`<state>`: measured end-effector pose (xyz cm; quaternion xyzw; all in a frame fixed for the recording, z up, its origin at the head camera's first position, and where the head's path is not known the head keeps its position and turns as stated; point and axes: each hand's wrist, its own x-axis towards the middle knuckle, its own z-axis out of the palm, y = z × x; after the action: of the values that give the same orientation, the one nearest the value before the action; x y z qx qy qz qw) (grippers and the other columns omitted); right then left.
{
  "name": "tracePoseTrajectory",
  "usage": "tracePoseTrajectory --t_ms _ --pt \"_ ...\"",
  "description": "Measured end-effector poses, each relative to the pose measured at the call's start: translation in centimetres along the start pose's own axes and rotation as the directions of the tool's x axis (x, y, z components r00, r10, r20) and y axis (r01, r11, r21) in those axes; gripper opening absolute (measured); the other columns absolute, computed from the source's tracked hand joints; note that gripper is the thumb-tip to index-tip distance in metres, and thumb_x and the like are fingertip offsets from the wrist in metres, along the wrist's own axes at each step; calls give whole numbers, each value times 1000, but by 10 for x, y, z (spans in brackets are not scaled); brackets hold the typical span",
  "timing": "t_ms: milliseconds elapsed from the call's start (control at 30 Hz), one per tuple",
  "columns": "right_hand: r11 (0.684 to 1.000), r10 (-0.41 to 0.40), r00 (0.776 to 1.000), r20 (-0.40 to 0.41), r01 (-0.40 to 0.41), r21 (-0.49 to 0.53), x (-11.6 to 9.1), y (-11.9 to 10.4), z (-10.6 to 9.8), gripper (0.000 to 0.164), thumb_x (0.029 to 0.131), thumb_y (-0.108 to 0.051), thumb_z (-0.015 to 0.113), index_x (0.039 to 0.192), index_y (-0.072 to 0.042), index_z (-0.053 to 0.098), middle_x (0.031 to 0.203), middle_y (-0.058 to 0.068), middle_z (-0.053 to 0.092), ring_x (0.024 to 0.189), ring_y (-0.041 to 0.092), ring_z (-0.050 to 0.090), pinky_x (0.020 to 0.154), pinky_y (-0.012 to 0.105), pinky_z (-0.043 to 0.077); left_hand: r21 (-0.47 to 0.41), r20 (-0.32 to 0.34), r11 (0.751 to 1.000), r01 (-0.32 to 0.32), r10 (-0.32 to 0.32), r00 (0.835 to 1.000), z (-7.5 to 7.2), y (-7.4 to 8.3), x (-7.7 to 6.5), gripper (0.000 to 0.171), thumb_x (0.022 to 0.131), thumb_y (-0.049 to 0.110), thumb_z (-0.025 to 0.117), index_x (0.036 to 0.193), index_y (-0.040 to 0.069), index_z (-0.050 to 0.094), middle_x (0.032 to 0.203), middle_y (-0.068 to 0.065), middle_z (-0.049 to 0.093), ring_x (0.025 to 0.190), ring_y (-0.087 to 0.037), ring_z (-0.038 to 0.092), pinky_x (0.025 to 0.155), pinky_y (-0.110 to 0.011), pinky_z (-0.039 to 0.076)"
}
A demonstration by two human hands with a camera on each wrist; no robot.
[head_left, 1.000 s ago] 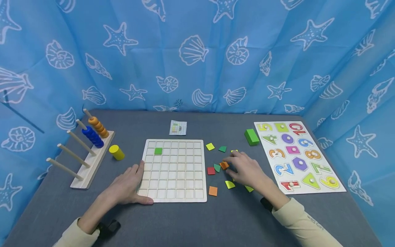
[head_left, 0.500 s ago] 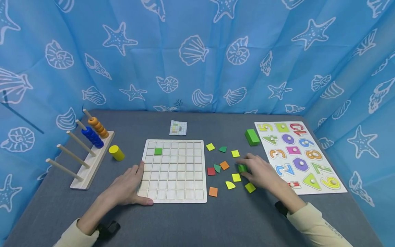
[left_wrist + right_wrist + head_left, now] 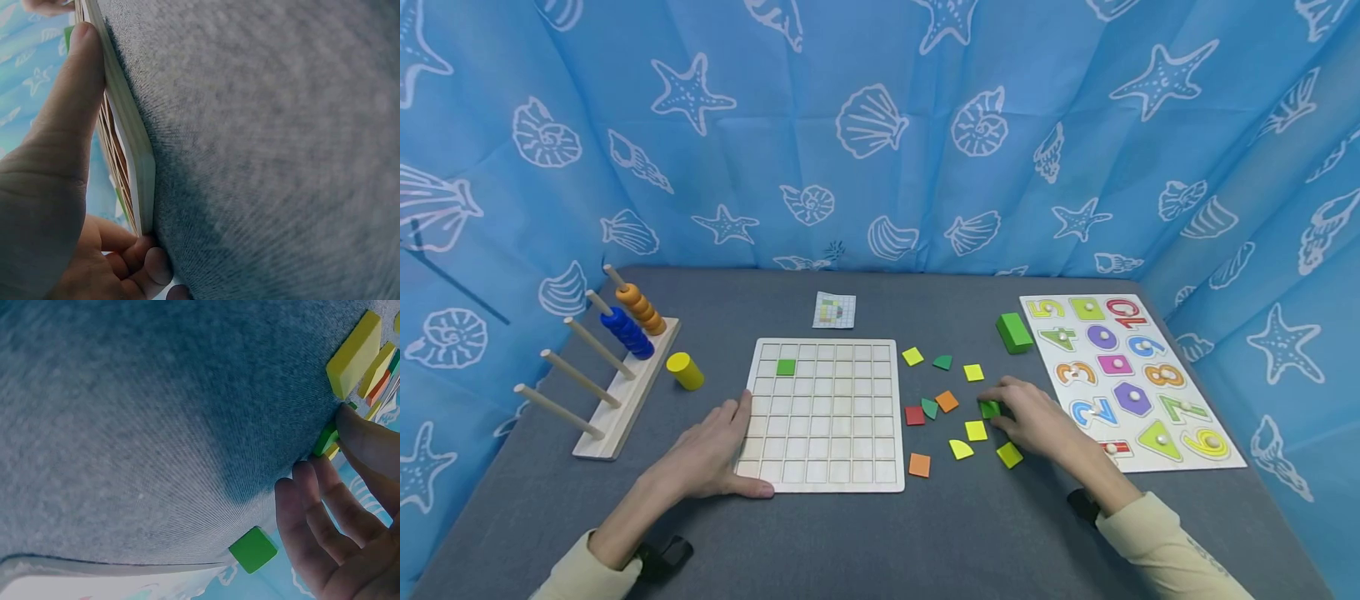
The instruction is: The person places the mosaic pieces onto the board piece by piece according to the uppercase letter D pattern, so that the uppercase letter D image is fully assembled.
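Note:
My left hand (image 3: 709, 452) holds the near-left corner of a white wooden grid board (image 3: 831, 427), thumb along the front edge and fingers at the left side. One green square tile (image 3: 786, 367) lies in an upper-left cell. Right of the board, my right hand (image 3: 1032, 419) pinches a small green tile (image 3: 325, 439) between thumb and fingers, low at the tabletop. Around it lie yellow tiles (image 3: 976, 431), an orange tile (image 3: 947, 402), a red tile (image 3: 914, 416), dark green quarter-round tiles (image 3: 929, 408) and a yellow quarter-round tile (image 3: 961, 449).
A green block (image 3: 1014, 333) stands beside a number puzzle board (image 3: 1057, 392) at the right. Behind the grid lies a printed pattern card (image 3: 834, 311). At the left are a yellow cylinder (image 3: 685, 372) and a bead rack (image 3: 613, 417) with upright pegs. A blue curtain (image 3: 880, 200) surrounds the table.
My right hand has moved right from over the orange tile to the green tile, and has stayed there over the last half second. The left hand has kept its place at the board.

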<state>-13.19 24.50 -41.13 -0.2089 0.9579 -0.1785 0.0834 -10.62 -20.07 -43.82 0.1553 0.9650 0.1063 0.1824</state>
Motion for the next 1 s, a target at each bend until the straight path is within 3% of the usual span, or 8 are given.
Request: tracePoseTrajectory --t_ms 200,567,767,867,1000 --pt "1000 -6 1000 -6 6 3 1 0 1 31 88 -2 76 119 0 74 106 13 70 87 17 62 75 36 58 -3 -6 1000 -5 5 1000 1 -1 0 148 60 83 78 158 -11 20 125 -22 54 92 -21 48 67 -34 43" --pt "1000 17 1000 1 -17 4 4 -5 3 29 91 -4 74 120 -1 74 100 11 67 77 14 53 62 23 43 -7 -3 1000 -2 2 1000 1 -1 1 149 59 83 78 158 -11 19 131 -25 54 94 -22 49 68 -35 45" --pt "1000 -12 1000 -29 12 2 8 -14 2 27 91 -5 73 118 -2 75 101 11 68 78 14 53 63 25 43 3 -18 1000 -28 28 999 0 1 -1 147 60 81 79 157 -12 20 134 -28 53 96 -24 52 69 -39 49" --pt "1000 -10 1000 -26 10 6 12 -20 2 28 91 -5 74 118 -3 75 99 10 67 75 14 50 61 24 40 3 -27 1000 -31 31 999 0 1 -2 146 60 81 80 157 -12 21 131 -26 54 94 -22 51 67 -36 46" --pt "1000 -19 999 -26 19 -1 18 -30 1 28 90 -7 75 118 -3 75 102 11 69 79 16 55 65 28 47 -1 -27 1000 -26 26 999 1 0 -1 146 60 81 79 158 -11 21 127 -23 55 90 -21 48 65 -32 42"
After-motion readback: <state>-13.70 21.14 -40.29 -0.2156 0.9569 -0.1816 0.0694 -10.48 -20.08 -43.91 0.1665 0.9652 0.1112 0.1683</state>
